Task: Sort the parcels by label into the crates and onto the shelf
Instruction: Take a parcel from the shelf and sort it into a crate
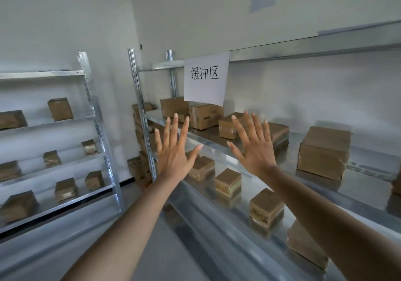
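Both my hands are raised in front of a metal shelf unit (217, 148), palms forward and fingers spread. My left hand (173, 150) and my right hand (252, 148) hold nothing and touch nothing. Several brown cardboard parcels stand on the shelves: one (205, 116) under a white paper sign (206, 79) with printed characters, a large one (323, 152) to the right, and smaller ones (227, 182) on the lower level. No crates are in view.
A second metal shelf unit (93, 116) at the left carries several small brown parcels (60, 109). More boxes are stacked in the corner (138, 168) between the units. A grey floor strip runs between the two racks.
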Demonstrator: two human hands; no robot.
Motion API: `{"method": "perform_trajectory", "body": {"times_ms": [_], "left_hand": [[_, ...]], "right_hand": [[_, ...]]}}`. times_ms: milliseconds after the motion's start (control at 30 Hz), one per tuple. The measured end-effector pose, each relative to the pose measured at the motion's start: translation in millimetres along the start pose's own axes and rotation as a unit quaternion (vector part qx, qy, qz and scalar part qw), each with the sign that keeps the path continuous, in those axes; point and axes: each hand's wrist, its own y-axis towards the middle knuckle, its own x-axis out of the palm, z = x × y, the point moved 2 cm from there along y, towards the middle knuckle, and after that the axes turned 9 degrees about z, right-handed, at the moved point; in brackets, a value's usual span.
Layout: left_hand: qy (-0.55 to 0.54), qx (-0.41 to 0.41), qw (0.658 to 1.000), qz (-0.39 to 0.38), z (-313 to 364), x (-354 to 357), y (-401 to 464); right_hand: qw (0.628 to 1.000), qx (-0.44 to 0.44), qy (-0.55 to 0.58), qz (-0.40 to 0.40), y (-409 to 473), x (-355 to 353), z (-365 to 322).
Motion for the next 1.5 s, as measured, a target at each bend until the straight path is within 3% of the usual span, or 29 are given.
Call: {"method": "perform_trajectory", "body": {"times_ms": [300, 767, 1133, 1500], "left_hand": [[-0.001, -0.006, 1.000, -0.013, -70.4, 79.7, 34.5], [-0.086, 0.016, 0.996, -0.023, -213.1, 197.0, 135.1], [-0.155, 0.028, 0.987, -0.010, -223.9, 265.3, 179.7], [-0.053, 0.046, 0.997, 0.008, -272.2, 326.5, 245.5]], "right_hand": [[1.000, -0.024, 0.012, -0.006, 53.3, 92.3, -38.6], [1.000, 0.019, -0.025, 0.004, 154.8, 217.1, -122.0], [0.999, 0.038, -0.032, -0.002, 192.6, 271.3, -124.5], [1.000, -0.009, -0.011, 0.019, 273.0, 359.1, -119.9]]}}
